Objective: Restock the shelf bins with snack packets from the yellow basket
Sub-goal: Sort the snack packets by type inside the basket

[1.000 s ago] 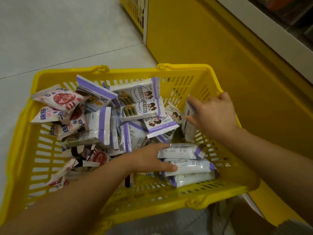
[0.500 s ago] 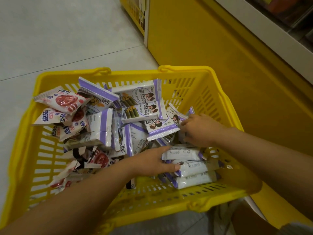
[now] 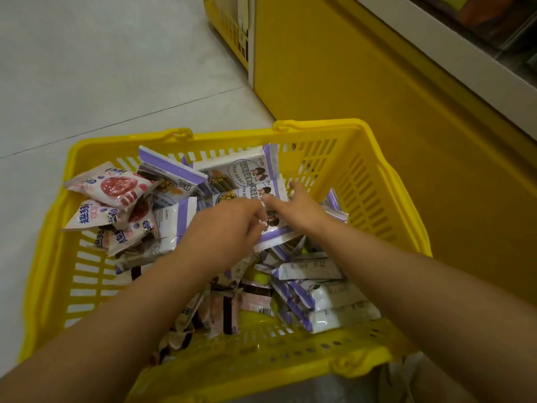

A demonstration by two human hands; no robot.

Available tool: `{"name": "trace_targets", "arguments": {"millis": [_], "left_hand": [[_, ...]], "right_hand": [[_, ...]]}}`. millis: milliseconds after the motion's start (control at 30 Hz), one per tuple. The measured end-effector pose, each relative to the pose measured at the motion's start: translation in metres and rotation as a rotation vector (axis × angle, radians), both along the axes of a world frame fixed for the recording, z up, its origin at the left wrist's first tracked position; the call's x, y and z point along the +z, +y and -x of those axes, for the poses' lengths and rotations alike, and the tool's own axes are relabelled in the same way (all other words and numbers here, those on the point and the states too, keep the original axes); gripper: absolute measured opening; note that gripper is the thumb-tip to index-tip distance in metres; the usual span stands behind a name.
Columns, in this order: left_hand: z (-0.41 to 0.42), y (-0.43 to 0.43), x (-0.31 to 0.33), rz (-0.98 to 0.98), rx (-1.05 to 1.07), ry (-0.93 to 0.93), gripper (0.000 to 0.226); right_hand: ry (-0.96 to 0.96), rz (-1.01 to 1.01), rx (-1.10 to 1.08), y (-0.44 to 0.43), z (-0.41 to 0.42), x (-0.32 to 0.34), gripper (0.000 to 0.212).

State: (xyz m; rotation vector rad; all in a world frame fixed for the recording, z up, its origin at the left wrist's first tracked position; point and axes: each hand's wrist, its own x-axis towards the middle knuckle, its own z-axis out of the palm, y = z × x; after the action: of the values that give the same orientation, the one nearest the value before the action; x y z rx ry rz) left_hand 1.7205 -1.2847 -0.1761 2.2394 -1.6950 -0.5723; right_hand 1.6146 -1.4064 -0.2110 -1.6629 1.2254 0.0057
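The yellow basket [image 3: 319, 125] sits on the floor, filled with snack packets. Pink packets [image 3: 113, 187] lie at its left, and purple-and-white ones at the back [image 3: 247, 167] and front right [image 3: 334, 298]. Brown-and-pink packets [image 3: 220, 309] lie low in the middle. Both my hands meet at the basket's centre on one purple-and-white packet [image 3: 273, 232]. My left hand [image 3: 226, 228] pinches its left edge with curled fingers. My right hand [image 3: 299, 207] holds it from the right, thumb on top. The shelf bins themselves are barely in view.
A yellow shelf base [image 3: 377, 97] rises right behind the basket, with a white shelf edge [image 3: 450, 53] above it. Another yellow basket [image 3: 229, 21] stands at the top. Grey tiled floor [image 3: 101, 68] spreads to the left.
My left hand left the front-right stack of packets and moved up to the centre. My right hand shifted left from the basket's right wall. Both now hold one packet.
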Motion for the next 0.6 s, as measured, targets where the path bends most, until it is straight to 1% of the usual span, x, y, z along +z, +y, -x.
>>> {"name": "trace_targets", "arguments": {"millis": [67, 100, 133, 167, 200, 267, 333, 400, 467, 600], "left_hand": [[-0.006, 0.0, -0.007, 0.091, -0.035, -0.166, 0.024], [-0.01, 0.001, -0.012, 0.097, -0.053, -0.252, 0.029], [-0.015, 0.002, -0.017, 0.091, -0.065, -0.323, 0.034], [-0.019, 0.005, -0.021, 0.084, -0.071, -0.364, 0.041], [-0.023, 0.008, -0.024, 0.074, -0.073, -0.372, 0.049], [-0.031, 0.013, -0.029, 0.073, -0.065, -0.351, 0.063], [-0.035, 0.015, -0.03, 0.044, -0.065, -0.365, 0.072], [-0.037, 0.014, -0.033, 0.016, -0.079, -0.398, 0.077], [-0.034, 0.013, -0.036, -0.021, -0.105, -0.446, 0.076], [-0.029, 0.01, -0.039, -0.073, -0.116, -0.464, 0.072]], "right_hand": [[0.026, -0.064, -0.106, -0.003, -0.009, -0.002, 0.082], [0.033, -0.098, -0.125, -0.004, -0.012, -0.002, 0.072], [0.032, -0.125, -0.134, -0.005, -0.014, 0.0, 0.058], [0.043, -0.143, -0.14, -0.007, -0.013, 0.002, 0.045], [0.058, -0.152, -0.139, -0.009, -0.011, 0.005, 0.039], [0.091, -0.149, -0.112, -0.014, 0.0, 0.013, 0.037], [0.136, -0.084, -0.05, -0.019, 0.014, 0.027, 0.036], [0.137, -0.009, 0.033, -0.024, 0.029, 0.046, 0.024], [0.146, 0.076, 0.149, -0.027, 0.042, 0.07, 0.017], [0.332, 0.288, 0.486, -0.034, 0.064, 0.116, 0.033]]}}
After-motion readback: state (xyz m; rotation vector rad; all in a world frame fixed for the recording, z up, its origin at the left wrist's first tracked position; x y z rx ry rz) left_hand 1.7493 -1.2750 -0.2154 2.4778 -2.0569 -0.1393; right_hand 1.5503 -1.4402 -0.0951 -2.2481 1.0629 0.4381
